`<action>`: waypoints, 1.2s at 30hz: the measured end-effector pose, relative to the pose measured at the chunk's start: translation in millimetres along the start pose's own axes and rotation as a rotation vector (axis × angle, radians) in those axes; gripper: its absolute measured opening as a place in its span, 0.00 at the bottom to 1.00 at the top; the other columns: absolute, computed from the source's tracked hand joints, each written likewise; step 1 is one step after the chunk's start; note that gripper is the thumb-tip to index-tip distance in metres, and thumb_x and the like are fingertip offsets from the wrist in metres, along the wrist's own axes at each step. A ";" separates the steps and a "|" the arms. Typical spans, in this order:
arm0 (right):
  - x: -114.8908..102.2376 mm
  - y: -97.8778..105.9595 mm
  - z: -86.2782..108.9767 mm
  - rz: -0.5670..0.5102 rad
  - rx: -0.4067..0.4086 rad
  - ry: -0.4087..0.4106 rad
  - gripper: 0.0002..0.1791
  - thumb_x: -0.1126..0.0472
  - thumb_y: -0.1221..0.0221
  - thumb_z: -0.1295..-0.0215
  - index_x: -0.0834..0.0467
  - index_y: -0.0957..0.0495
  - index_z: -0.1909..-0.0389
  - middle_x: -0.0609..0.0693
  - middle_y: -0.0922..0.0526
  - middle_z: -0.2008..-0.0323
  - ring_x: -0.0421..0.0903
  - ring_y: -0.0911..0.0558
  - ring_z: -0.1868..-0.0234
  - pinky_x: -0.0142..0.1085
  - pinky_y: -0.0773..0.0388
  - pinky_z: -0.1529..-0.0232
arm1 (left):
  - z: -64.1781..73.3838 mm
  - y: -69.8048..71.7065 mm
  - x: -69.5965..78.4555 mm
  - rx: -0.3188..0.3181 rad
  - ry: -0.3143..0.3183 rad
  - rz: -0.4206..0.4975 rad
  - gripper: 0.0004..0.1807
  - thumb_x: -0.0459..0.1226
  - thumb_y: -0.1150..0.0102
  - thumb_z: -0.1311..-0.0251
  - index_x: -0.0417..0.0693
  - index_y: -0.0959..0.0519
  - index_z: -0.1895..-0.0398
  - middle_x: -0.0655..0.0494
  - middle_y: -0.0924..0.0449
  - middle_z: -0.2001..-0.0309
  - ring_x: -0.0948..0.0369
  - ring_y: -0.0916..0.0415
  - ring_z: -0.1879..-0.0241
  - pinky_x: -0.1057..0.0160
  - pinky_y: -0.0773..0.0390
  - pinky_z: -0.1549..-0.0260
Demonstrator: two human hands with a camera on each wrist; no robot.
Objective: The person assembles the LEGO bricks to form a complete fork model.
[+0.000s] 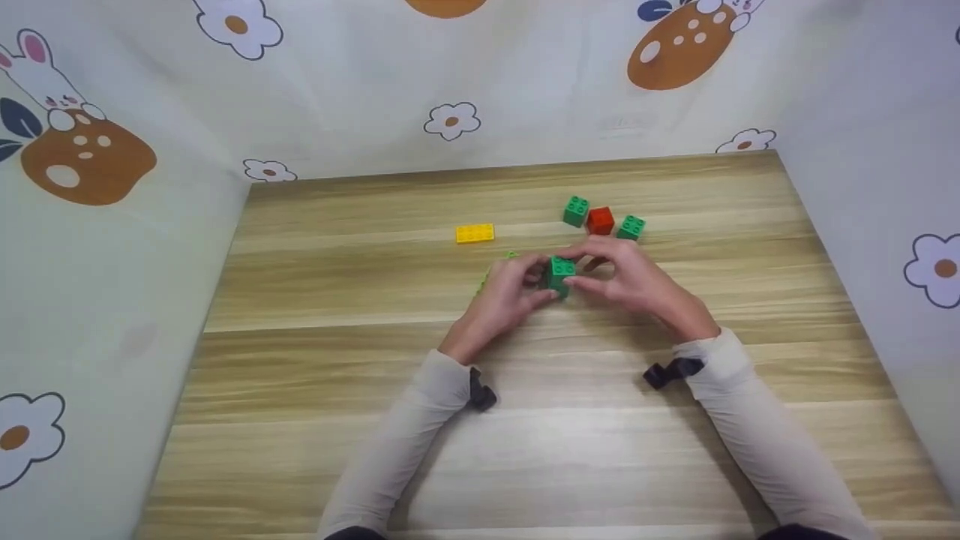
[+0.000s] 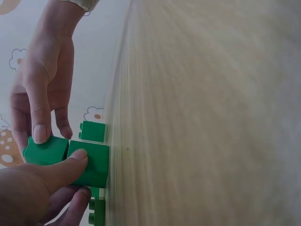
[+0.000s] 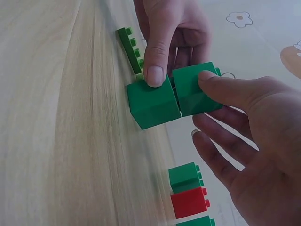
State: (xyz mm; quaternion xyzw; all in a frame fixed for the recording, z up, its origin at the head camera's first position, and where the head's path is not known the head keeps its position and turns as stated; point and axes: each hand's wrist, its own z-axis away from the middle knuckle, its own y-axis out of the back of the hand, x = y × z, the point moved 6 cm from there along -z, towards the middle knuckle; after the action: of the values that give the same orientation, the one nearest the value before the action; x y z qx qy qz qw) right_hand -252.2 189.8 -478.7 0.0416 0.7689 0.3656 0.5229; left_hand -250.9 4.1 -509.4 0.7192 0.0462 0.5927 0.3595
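Note:
Two green toy building bricks stand one above the other between the hands, with a thin dark seam visible between them. My right hand [image 1: 634, 277] pinches the upper green brick [image 3: 192, 96], thumb on its near face. The lower green brick [image 3: 153, 107] is gripped by my left hand [image 1: 501, 296], its thumb pressed on the side and fingers behind. In the left wrist view the lower brick [image 2: 91, 165] is close to the tabletop. A light green studded piece [image 3: 130, 49] lies beside the left hand, which mostly hides it in the head view.
A yellow brick [image 1: 475, 234] lies flat farther back on the wooden table [image 1: 337, 397]. Behind the right hand, a green brick [image 1: 576, 211], a red brick [image 1: 600, 221] and another green brick [image 1: 631, 227] form a row. Patterned cloth walls [image 1: 360, 97] border the table's back and sides.

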 end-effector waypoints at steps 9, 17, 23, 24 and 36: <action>-4.3 -3.2 0.0 0.033 0.007 0.021 0.22 0.62 0.24 0.34 0.52 0.12 0.39 0.51 0.10 0.47 0.52 0.10 0.50 0.48 0.10 0.43 | -0.3 -0.5 -0.5 0.003 0.004 -0.037 0.24 0.36 0.24 0.34 0.46 0.17 0.35 0.49 0.10 0.42 0.58 0.11 0.46 0.63 0.12 0.41; -6.4 -5.2 -2.3 0.054 0.008 0.046 0.20 0.62 0.25 0.33 0.56 0.12 0.40 0.53 0.11 0.46 0.52 0.10 0.50 0.46 0.09 0.45 | 1.4 0.4 1.4 0.022 -0.031 -0.056 0.22 0.36 0.24 0.34 0.47 0.16 0.37 0.51 0.09 0.44 0.60 0.10 0.47 0.62 0.13 0.40; -5.6 -7.2 -0.5 0.074 0.000 0.007 0.19 0.61 0.26 0.32 0.57 0.13 0.41 0.53 0.11 0.46 0.52 0.12 0.48 0.46 0.10 0.44 | 2.1 -0.5 1.4 0.022 -0.021 -0.069 0.21 0.36 0.24 0.34 0.47 0.15 0.39 0.50 0.09 0.44 0.58 0.11 0.47 0.62 0.13 0.40; -5.9 -7.3 -0.3 0.077 -0.001 0.002 0.19 0.61 0.26 0.32 0.57 0.13 0.41 0.53 0.11 0.46 0.52 0.12 0.48 0.46 0.10 0.44 | 2.1 -0.7 1.5 0.022 -0.021 -0.067 0.21 0.36 0.24 0.34 0.47 0.15 0.40 0.50 0.09 0.45 0.58 0.10 0.49 0.62 0.12 0.41; -4.7 -5.1 -1.8 0.047 -0.006 -0.005 0.21 0.63 0.25 0.34 0.56 0.13 0.40 0.52 0.12 0.46 0.52 0.11 0.48 0.47 0.10 0.43 | 1.0 -0.7 2.6 0.018 -0.019 -0.065 0.20 0.36 0.23 0.35 0.47 0.15 0.40 0.53 0.09 0.53 0.63 0.14 0.58 0.69 0.12 0.54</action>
State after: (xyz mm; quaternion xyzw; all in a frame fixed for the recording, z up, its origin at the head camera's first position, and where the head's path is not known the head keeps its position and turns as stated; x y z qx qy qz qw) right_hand -249.9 183.0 -477.8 0.0589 0.7655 0.3798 0.5161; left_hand -249.0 5.4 -507.6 0.7263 0.0714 0.5733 0.3725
